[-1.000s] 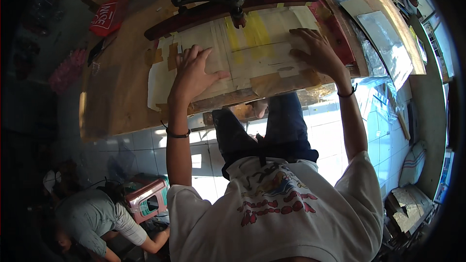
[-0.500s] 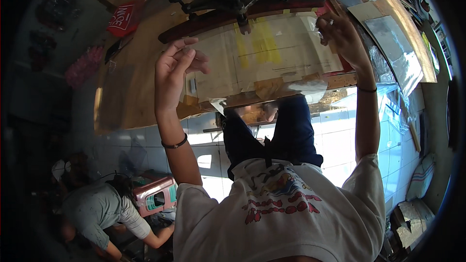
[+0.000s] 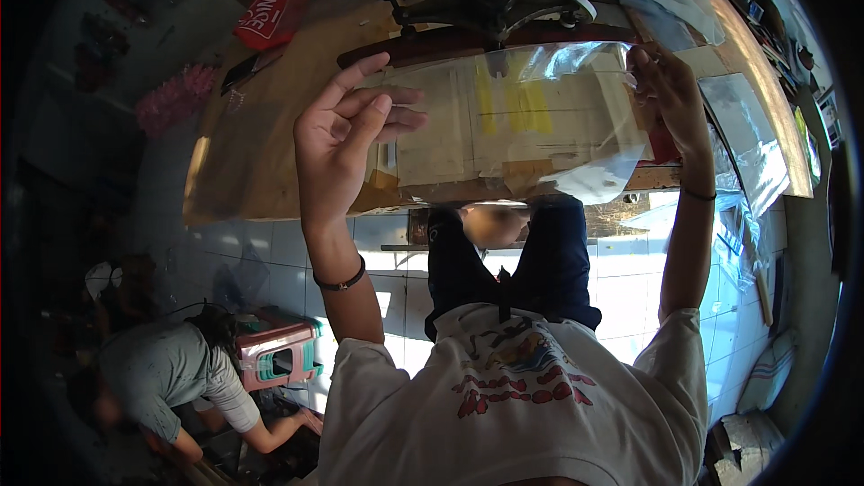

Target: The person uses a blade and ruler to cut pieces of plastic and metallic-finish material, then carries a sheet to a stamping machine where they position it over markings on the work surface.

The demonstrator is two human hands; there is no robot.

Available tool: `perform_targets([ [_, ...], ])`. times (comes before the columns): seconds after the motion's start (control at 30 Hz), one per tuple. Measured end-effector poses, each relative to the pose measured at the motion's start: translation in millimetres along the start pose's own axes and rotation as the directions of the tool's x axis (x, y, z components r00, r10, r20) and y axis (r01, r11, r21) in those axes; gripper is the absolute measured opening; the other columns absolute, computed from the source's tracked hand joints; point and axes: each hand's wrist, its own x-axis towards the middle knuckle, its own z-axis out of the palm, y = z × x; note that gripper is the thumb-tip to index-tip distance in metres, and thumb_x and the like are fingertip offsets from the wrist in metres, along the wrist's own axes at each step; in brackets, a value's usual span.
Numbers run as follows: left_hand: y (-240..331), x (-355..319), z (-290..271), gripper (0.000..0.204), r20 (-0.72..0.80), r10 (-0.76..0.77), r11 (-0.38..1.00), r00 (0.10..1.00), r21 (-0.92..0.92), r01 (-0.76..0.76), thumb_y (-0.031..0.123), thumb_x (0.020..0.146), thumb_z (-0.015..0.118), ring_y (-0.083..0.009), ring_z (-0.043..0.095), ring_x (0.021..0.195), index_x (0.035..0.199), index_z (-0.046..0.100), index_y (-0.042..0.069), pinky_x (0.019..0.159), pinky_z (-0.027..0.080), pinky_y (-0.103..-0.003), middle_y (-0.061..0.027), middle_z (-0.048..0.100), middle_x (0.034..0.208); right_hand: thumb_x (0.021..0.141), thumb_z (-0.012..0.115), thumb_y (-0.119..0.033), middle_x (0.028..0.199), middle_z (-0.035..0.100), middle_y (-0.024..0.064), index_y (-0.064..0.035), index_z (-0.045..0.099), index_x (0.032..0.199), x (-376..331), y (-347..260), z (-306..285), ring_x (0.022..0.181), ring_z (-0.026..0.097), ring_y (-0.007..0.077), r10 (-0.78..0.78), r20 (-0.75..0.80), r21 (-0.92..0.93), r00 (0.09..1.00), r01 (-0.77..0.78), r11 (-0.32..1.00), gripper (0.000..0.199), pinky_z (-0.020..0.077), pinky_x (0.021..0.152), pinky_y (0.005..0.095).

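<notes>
A clear plastic sheet (image 3: 576,58), glossy along its far edge, hangs over the pale taped work board (image 3: 441,144). My right hand (image 3: 668,94) pinches its right corner between thumb and fingers. To the left, my left hand (image 3: 351,121) is raised over the board's left end, fingers spread and thumb apart. Nothing shows in its grasp, though the sheet's left edge is too see-through to trace. Beyond the board runs a dark red bar (image 3: 423,52), with a black metal machine frame (image 3: 495,0) above it.
A wooden table (image 3: 261,144) carries a red bag (image 3: 270,20) at the far left. Clear sheets (image 3: 747,117) lie at the right. Pink plastic (image 3: 175,99) is past the table's left edge. A co-worker (image 3: 180,378) bends at lower left beside a pink and green stool (image 3: 279,355).
The plastic sheet now shows its glossy far edge beside my right hand. My left hand's fingers have spread wider. The view has shifted, so the table sits farther right and slightly lower.
</notes>
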Motion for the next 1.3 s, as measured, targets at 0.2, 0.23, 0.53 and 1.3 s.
perform_targets([
  [0.2,-28.1,7.6,-15.6,0.035,-0.106,0.017,0.995,0.994,0.105,-0.005,0.008,0.099,0.055,-0.0176,0.07,0.072,0.131,0.051,-0.007,0.071,0.06,-0.031,-0.0159,0.071,0.099,0.1,0.06,-0.028,0.085,0.064,0.0011,-0.0011,0.066,0.109,2.7,7.2,7.5,0.068,0.056,0.0043,-0.028,0.09,-0.045,0.996,0.032,0.998,0.029,0.0472,0.062,0.0208],
  [0.23,-38.5,12.6,-19.3,0.034,-0.123,-0.039,0.985,0.992,0.162,0.059,0.008,0.099,0.055,-0.0209,0.069,0.082,0.131,0.052,-0.005,0.078,0.059,-0.034,-0.0168,0.068,0.106,0.098,0.062,-0.026,0.087,0.065,0.0032,0.001,0.066,0.108,5.3,7.5,9.0,0.071,0.059,0.0055,0.012,0.114,-0.095,0.993,-0.001,0.995,0.029,0.0481,0.064,0.0212],
  [0.53,-153.0,-22.2,43.3,0.064,0.282,-0.099,0.353,0.954,0.906,-0.232,0.047,0.098,0.052,-0.0346,0.027,0.145,0.146,0.042,0.006,0.119,0.023,-0.049,-0.0162,0.033,0.156,0.093,0.06,-0.024,0.135,0.056,0.0139,-0.0082,0.056,0.131,-33.9,70.3,99.9,0.127,0.05,0.0327,-0.219,0.275,-0.639,0.936,0.348,0.686,0.041,0.036,0.11,0.0431],
  [1.3,-207.5,71.2,8.2,0.066,0.215,-0.056,0.332,0.975,0.925,-0.185,0.042,0.101,0.045,-0.0447,0.04,0.135,0.142,0.038,-0.01,0.114,0.033,-0.045,-0.0309,0.042,0.144,0.101,0.041,-0.049,0.156,0.033,0.0147,-0.0075,0.037,0.148,14.2,93.4,162.9,0.145,0.028,0.0354,-0.036,0.376,-0.782,0.926,0.338,0.523,0.063,0.0217,0.118,0.0532],
])
